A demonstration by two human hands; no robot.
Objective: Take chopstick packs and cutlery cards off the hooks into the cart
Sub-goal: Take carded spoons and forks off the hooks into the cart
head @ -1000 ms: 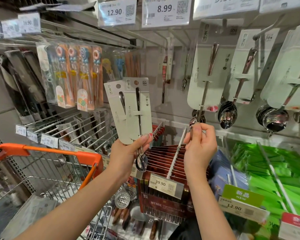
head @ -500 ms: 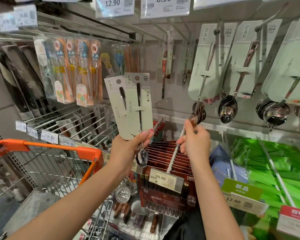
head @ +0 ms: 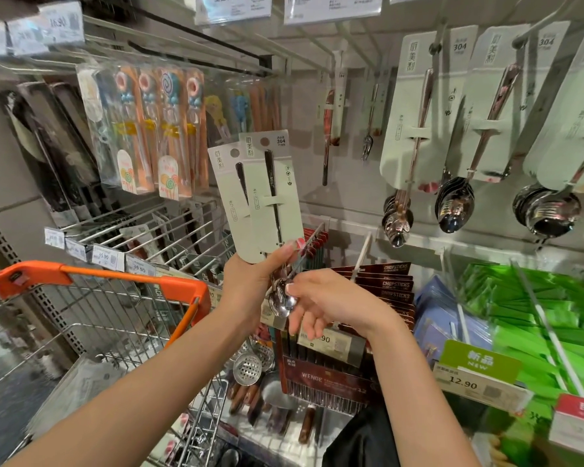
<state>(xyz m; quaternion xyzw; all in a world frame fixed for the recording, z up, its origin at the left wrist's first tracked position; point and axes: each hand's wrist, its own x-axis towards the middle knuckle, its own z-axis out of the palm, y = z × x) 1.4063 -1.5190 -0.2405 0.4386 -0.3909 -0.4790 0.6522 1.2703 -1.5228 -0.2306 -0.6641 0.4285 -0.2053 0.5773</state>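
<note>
Head view. I judge the risk to be slippage — my left hand (head: 250, 281) pinches two fanned cutlery cards (head: 267, 200) only at their lower edge, above the cart (head: 169, 288) rim. My right hand (head: 331, 305), fingers loosely spread, holds nothing and touches the spoon bowls (head: 282, 303) — a nudge could tip them.

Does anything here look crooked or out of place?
Only slightly: the two spoon cards in the left hand are fanned unevenly, one tilted behind the other. The hanging spoons and the cart look ordinary.
</note>
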